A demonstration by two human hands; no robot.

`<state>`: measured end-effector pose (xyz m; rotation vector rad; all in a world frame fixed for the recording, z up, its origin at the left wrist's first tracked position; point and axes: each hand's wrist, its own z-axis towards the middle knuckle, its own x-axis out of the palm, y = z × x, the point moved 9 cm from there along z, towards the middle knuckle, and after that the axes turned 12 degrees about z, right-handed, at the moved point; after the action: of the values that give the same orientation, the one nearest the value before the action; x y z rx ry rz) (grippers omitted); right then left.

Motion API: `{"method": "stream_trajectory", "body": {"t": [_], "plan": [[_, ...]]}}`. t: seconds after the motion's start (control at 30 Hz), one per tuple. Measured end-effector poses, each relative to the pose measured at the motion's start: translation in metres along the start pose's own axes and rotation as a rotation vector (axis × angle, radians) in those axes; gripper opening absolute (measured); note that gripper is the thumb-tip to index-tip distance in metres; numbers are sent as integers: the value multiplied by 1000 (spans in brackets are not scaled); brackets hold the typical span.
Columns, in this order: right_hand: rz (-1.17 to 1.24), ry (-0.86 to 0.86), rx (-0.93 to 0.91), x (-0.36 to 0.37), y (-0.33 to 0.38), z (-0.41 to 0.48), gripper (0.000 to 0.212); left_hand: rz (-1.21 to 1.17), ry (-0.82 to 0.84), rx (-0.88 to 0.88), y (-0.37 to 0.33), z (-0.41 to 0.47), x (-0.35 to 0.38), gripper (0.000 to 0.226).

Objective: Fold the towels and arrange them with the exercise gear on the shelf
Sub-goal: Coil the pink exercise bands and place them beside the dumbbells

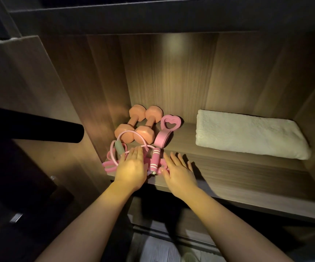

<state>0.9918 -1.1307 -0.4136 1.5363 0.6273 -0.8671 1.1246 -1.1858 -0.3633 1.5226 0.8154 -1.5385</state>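
Note:
Two peach dumbbells [136, 124] lie side by side at the back left of the wooden shelf [234, 171]. Beside them rests a pink heart-shaped band [167, 129]. In front lies a coiled pink jump rope [115, 159] with a grey handle and a pink handle [155, 159]. My left hand [132, 168] lies flat on the rope, fingers straight. Just right of the pink handle, my right hand [179, 172] rests on the shelf with its fingers spread. A folded cream towel [247, 133] sits at the right of the shelf.
The shelf sits in a dim wooden cabinet with a side wall [88, 103] at the left and another at the right. A black cylindrical object [39, 127] juts in from the left. A lower shelf edge [171, 233] shows below.

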Motion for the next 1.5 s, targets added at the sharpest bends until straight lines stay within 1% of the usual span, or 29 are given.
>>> {"method": "stream_trajectory", "body": {"t": [0.07, 0.17, 0.23, 0.3, 0.37, 0.5, 0.6, 0.73, 0.87, 0.97, 1.1, 1.27, 1.37, 1.5], "plan": [[-62, -15, 24, -15, -6, -11, 58, -26, -59, -4, -6, -10, -13, 65], [-124, -17, 65, -36, -13, -39, 58, -95, -80, 44, -26, -30, -33, 59], [-125, -27, 85, -48, -18, -63, 58, -122, -112, 99, -44, -49, -46, 55], [-110, -17, 98, -52, -25, -85, 57, -152, -185, 141, -60, -68, -53, 48], [-112, 8, 106, -48, -35, -101, 58, -181, -228, 145, -72, -81, -49, 44], [-119, 33, 156, -44, -66, -116, 59, -230, -147, 127, -94, -88, -16, 55], [-128, 48, 188, -64, -82, -110, 59, -220, -87, 161, -111, -78, -8, 52], [-143, 83, 264, -111, -82, -111, 61, -184, 52, 142, -125, -67, -31, 52], [-156, 117, 284, -176, -51, -134, 59, -161, 205, 178, -146, -75, -82, 55], [-122, 52, 308, -231, -19, -162, 58, -167, 217, 207, -154, -86, -138, 54], [3, -41, 401, -283, 7, -208, 58, -178, 240, 344, -162, -109, -193, 52], [195, -215, 582, -307, 6, -272, 56, -249, 300, 461, -163, -125, -226, 52], [233, -326, 658, -317, 5, -299, 55, -259, 306, 550, -178, -130, -239, 52], [252, -387, 728, -333, 0, -331, 58, -257, 284, 666, -218, -131, -262, 51]]}}
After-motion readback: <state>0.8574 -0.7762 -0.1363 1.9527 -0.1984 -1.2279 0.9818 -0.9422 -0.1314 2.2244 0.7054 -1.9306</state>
